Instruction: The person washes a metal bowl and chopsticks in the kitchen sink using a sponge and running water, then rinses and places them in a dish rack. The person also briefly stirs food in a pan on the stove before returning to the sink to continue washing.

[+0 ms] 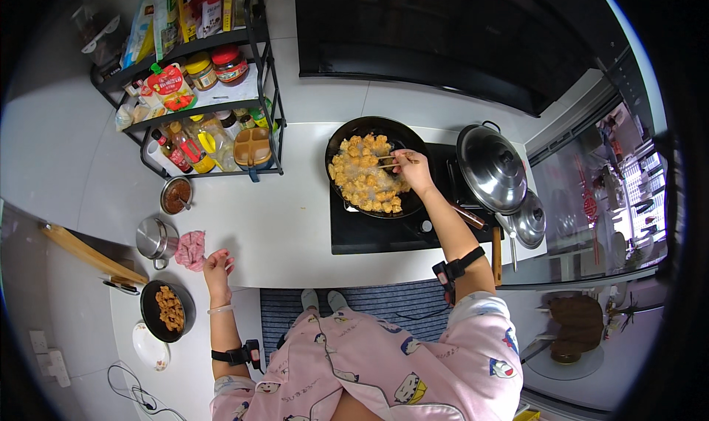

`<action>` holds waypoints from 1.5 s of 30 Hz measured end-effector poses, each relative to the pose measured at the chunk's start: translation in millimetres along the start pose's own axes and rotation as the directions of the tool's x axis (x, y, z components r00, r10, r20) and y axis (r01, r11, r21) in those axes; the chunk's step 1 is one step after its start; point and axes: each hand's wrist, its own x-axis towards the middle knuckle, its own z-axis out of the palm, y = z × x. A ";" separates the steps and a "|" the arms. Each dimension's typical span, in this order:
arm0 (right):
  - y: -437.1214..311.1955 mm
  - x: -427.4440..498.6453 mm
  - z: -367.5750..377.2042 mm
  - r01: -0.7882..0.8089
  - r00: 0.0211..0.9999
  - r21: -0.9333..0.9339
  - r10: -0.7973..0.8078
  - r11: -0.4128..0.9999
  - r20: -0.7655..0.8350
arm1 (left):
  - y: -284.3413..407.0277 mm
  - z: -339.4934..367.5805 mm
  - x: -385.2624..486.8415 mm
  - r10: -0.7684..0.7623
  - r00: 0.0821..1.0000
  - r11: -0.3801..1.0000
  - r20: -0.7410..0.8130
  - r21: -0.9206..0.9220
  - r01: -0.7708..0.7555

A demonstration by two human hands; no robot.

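My right hand grips a pair of wooden chopsticks, their tips over battered pieces frying in bubbling oil. These golden fried pieces fill much of a black wok on the black stove. Near the counter's front edge, my left hand hovers with nothing in it, fingers loosely curled and apart. Just beside it lies a crumpled pink cloth, touching or close to a steel pot. Farther down on the left, a dark bowl holds browned fried pieces.
Large steel lid and smaller lid stand right of the wok. A black rack of jars and bottles is at back left, near a bowl of reddish-brown sauce. A plate and cable lie lower left.
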 end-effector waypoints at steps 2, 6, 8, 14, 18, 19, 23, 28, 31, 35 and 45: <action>-6.4 -7.1 5.2 0.045 0.997 0.031 -0.047 0.999 0.059 | -0.2 0.0 0.3 -0.003 1.000 1.000 -0.001 -0.008 0.003; -9.1 -31.4 20.9 -0.024 0.977 0.034 0.017 0.999 0.214 | 0.4 0.1 -0.1 -0.001 1.000 1.000 -0.009 0.001 0.001; -4.6 -42.6 28.3 -0.041 0.937 0.062 0.017 0.997 0.348 | 0.9 0.2 -1.0 0.001 1.000 1.000 -0.002 -0.001 -0.001; 15.8 -32.3 12.3 -0.047 0.958 -0.080 0.068 0.996 0.279 | 2.0 0.4 -2.6 0.001 1.000 1.000 -0.002 -0.001 -0.001; 17.1 -13.8 -20.3 0.096 0.994 -0.339 -0.070 0.936 0.088 | 1.5 0.9 -2.4 -0.006 1.000 1.000 -0.015 0.008 0.006; 13.7 -10.9 -31.0 0.187 0.982 -0.389 -0.174 0.902 0.068 | 1.4 0.8 -2.5 -0.005 1.000 1.000 -0.007 0.004 0.005; -3.1 -3.4 -71.0 0.069 0.985 -0.170 -0.094 0.983 -0.147 | 0.7 -0.3 -2.4 0.005 1.000 1.000 -0.005 0.000 -0.005; 13.9 -4.1 -85.2 0.029 0.968 -0.508 -0.150 0.861 -0.199 | 1.1 0.6 -1.3 -0.001 1.000 1.000 0.003 -0.009 0.001; 38.0 -2.3 -60.7 -0.136 0.969 -0.163 0.097 0.977 -0.227 | 1.9 2.3 -0.9 -0.001 1.000 1.000 -0.001 -0.006 0.001; 46.4 6.8 -33.5 -0.058 0.964 0.001 0.057 0.998 -0.258 | 3.7 3.0 -0.9 -0.006 1.000 1.000 -0.007 0.002 0.006; -7.0 -11.0 22.9 0.089 0.995 0.110 -0.093 0.990 0.031 | 3.4 -0.8 -1.5 -0.007 1.000 1.000 -0.015 0.003 0.007</action>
